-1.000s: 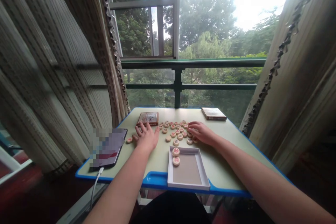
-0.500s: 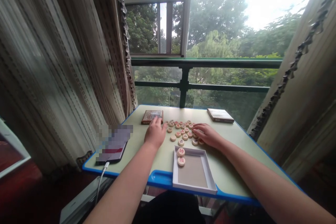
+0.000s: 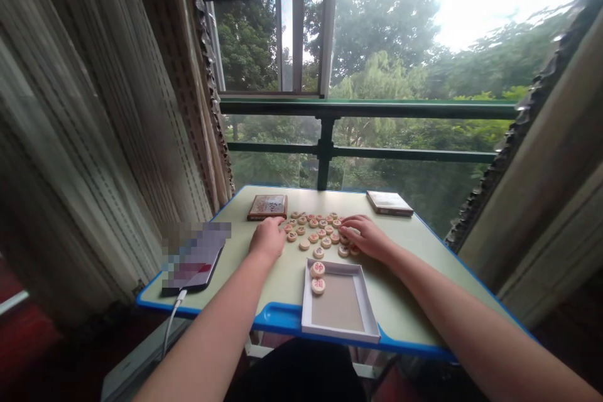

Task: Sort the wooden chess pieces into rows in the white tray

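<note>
Several round wooden chess pieces [image 3: 315,230] with red or dark characters lie scattered on a pale green table [image 3: 414,289]. My left hand [image 3: 267,238] rests at the left edge of the pile, fingers curled loosely over the pieces there. My right hand [image 3: 365,236] lies at the pile's right edge, fingers bent around a few pieces. A shallow white box [image 3: 339,301] sits near the front edge with two red-marked pieces [image 3: 318,277] in its far left corner.
A phone [image 3: 193,262] on a white cable lies at the table's left. A brown box lid [image 3: 268,206] and a flat brown box [image 3: 389,202] sit at the back. Curtains hang on both sides; a railing and window stand behind the table.
My left hand moved from flat beside the phone toward the pile's left edge and curled. The loose piece at the left is no longer seen there. My right hand barely moved.
</note>
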Action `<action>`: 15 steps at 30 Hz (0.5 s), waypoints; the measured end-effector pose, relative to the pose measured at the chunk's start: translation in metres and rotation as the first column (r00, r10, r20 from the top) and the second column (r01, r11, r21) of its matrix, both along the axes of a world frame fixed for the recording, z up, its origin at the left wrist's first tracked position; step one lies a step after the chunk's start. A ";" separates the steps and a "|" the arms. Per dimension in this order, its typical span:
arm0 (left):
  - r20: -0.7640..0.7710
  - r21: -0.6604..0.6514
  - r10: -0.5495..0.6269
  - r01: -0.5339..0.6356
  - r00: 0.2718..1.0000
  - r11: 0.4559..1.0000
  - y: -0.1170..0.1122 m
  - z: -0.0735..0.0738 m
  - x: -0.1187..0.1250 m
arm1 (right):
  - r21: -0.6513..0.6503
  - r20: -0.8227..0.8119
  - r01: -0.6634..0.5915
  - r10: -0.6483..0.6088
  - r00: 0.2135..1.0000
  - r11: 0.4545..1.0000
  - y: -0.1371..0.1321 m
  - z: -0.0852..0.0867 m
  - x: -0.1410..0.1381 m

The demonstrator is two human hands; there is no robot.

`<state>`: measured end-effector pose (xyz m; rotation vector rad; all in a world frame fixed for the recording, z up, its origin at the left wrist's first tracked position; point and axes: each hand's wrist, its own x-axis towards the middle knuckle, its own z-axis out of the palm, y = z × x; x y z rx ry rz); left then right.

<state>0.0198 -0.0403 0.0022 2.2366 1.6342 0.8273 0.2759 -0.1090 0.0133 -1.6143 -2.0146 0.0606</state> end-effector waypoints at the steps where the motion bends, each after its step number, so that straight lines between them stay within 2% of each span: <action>1: -0.016 0.007 -0.012 0.012 1.000 1.000 0.001 -0.001 0.000 | 0.004 0.002 0.003 -0.003 1.000 1.000 0.000 0.000 0.000; 6: -0.012 0.000 -0.098 0.098 0.995 0.995 0.002 -0.001 0.003 | -0.001 0.013 0.010 -0.010 1.000 1.000 -0.001 0.001 -0.002; 12: 0.245 -0.042 -0.199 0.216 0.949 0.976 0.008 -0.001 0.008 | 0.002 0.007 -0.024 0.024 1.000 1.000 -0.005 0.003 -0.007; 15: 0.269 -0.028 -0.152 0.165 0.951 0.986 0.011 -0.001 0.007 | 0.015 0.000 -0.014 0.014 1.000 1.000 -0.004 0.002 -0.005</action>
